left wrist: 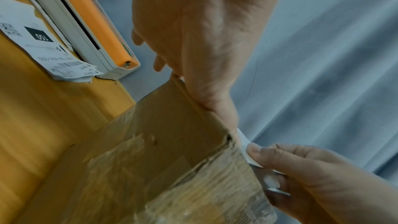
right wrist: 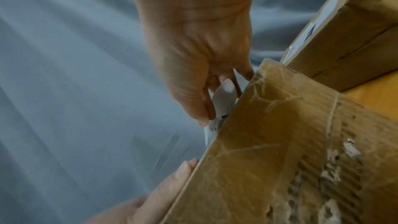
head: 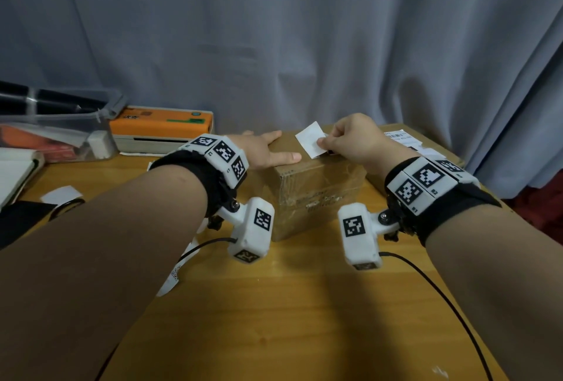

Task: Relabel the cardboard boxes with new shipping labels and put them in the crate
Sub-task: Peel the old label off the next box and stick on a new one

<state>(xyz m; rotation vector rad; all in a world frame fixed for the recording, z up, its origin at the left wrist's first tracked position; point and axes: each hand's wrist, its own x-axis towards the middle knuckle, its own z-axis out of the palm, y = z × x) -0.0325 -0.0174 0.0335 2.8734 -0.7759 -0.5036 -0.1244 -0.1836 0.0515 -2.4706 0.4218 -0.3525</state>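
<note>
A taped cardboard box (head: pixel 316 192) stands mid-table, its side seen close in the wrist views (left wrist: pixel 150 151) (right wrist: pixel 280 142). My left hand (head: pixel 268 149) lies flat on the box top with straight fingers, steadying it (left wrist: pixel 193 40). My right hand (head: pixel 350 140) pinches a small white label (head: pixel 310 138) between thumb and fingers just above the box top; the label's edge (left wrist: pixel 245 147) shows at the box corner, and it curls under the fingers (right wrist: pixel 221 101). A second cardboard box (head: pixel 420 149) with a printed label sits behind on the right (right wrist: pixel 344 40).
An orange and white label printer (head: pixel 161 129) sits at the back left, printed labels (left wrist: pixel 43 43) lying before it. A clear plastic crate (head: pixel 54 124) stands at the far left. Loose paper scraps (head: pixel 61 195) and cables lie on the wooden table (head: pixel 274 319). A grey curtain hangs behind.
</note>
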